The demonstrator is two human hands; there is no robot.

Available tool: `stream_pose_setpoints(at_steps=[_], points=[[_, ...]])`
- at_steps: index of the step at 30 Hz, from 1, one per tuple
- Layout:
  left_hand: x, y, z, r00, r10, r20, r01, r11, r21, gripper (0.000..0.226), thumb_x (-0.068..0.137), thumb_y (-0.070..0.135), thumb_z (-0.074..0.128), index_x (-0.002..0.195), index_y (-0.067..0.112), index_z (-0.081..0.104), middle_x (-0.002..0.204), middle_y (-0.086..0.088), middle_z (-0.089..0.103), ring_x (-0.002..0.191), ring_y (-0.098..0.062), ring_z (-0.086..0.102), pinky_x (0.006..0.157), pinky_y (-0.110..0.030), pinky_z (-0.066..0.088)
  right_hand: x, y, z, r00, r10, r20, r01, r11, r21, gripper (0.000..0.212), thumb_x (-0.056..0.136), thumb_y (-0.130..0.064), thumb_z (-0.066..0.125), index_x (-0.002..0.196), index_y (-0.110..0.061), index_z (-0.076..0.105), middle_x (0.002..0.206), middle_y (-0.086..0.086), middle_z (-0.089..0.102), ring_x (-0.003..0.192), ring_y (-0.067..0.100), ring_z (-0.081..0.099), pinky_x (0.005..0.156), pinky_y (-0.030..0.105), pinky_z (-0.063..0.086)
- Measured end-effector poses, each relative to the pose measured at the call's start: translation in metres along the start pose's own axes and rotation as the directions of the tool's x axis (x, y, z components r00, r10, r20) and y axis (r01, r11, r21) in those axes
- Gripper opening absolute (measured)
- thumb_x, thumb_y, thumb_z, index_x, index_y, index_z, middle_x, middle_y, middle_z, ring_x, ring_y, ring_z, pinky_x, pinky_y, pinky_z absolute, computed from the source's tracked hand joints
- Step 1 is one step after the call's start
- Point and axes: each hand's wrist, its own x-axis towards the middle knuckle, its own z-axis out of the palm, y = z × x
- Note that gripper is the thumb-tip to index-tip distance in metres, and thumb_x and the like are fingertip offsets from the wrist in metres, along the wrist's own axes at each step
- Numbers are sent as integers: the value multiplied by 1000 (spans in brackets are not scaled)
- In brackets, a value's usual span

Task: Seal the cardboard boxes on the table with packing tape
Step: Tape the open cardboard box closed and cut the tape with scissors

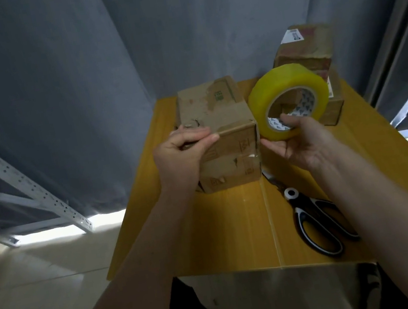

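While the left hand point(183, 152) curls its fingers and thumb over the near top edge of the cardboard box point(220, 130), pinching right at that edge, the right hand point(300, 141) has the roll of yellow packing tape point(289, 101) held up just to the right of the box; fingers go through the roll's core and the thumb sits under the outer rim, so it's a proper grip on the roll; can't really tell if a strip of tape runs between the two hands, it's too clear to make out. That box sits on the yellow table point(224, 232), toward the far side and a bit left of centre; its near face has some shiny old tape across the middle. Two more boxes are stacked at the far right corner, the upper box point(306, 45) with a white label on top of the lower box point(334, 102), partly hidden behind the roll; black and white scissors point(313, 219) lie on the table near the right side, blades pointing toward the box, under the right forearm; grey curtain point(77, 81) behind everything, metal shelving frame point(13, 181) off to the left.
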Motion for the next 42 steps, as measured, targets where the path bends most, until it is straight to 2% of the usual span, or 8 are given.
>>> stream_pose_setpoints(at_steps=[4,7,10,13,20,35,38,42], points=[[7,9,-8,992,-122,23,121,992,29,17,71,21,84,82,28,74,84,12,72,79,1,65,69,-9,48,1,0,-1,1000,11,5,-11,1000,-5,23,93,-15,58,114,-6,55,95,20,71,72,33,73,57,42,61],[23,14,-9,991,-124,-45,132,911,392,64,75,57,71,129,24,58,135,-2,50,124,-12,45,99,-18,35,1,-1,-2,1000,23,-3,-23,1000,-21,22,93,-16,59,112,-6,56,93,20,72,74,34,73,60,43,61],[34,12,-11,856,-516,18,465,786,407,106,64,81,63,146,19,36,152,-6,35,138,-28,34,111,-45,32,2,-1,-2,1000,31,-5,-31,999,-43,15,93,-17,59,104,-7,56,80,18,74,70,33,73,58,41,61],[31,5,-9,674,-693,257,666,720,196,73,64,74,69,117,24,67,112,1,72,94,-18,71,81,-37,56,1,-1,-2,1000,26,-15,-27,996,-79,13,92,-16,61,102,-9,56,80,15,74,69,29,73,61,39,61],[36,0,-6,735,-613,291,613,783,102,35,86,60,60,98,28,66,66,12,72,57,-10,70,43,-26,51,2,8,-2,998,-30,-61,20,987,-159,26,82,-23,73,103,-17,60,112,10,65,107,24,61,93,37,52],[25,-17,-16,647,-683,338,757,521,-395,31,96,41,52,109,15,65,105,-9,73,87,-21,73,61,-38,59,-17,15,39,996,-61,67,83,914,-397,48,77,-57,67,116,-30,63,104,-2,67,95,19,61,67,31,47],[17,-28,-9,628,-680,380,743,379,-551,44,97,38,51,128,8,57,123,-14,66,111,-28,64,87,-48,54,-24,-5,57,972,-226,65,226,825,-517,50,77,-53,70,120,-27,63,96,-11,70,81,7,65,58,22,48],[7,-39,3,556,-726,404,728,189,-659,38,99,29,50,126,2,56,126,-22,61,117,-35,58,104,-55,41,-22,-11,74,931,-357,80,313,663,-681,72,71,-56,70,131,-19,54,126,4,60,111,26,58,94,45,49]])
